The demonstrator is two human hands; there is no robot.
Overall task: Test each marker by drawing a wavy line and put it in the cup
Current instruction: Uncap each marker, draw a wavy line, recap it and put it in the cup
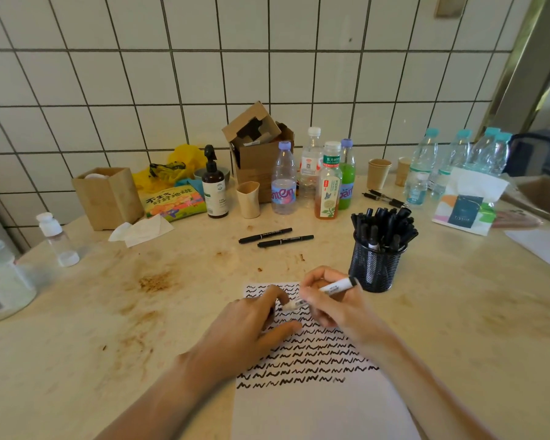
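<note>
Over the paper (315, 404) — right hand (327, 304) gripping a marker (326, 292), left hand (251, 325) pinching its tip end.

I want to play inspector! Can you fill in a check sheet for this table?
Surface: table pale, with brown stains.
Job's things: paper covered in wavy lines; mesh cup full of markers; two loose markers behind the paper.
Clutter: bottles, cardboard box, paper cups, snack bag.
Grippers: right hand holds marker; left hand at its tip end.
Cables: nothing seen.
Surroundings: white tiled wall.
</note>
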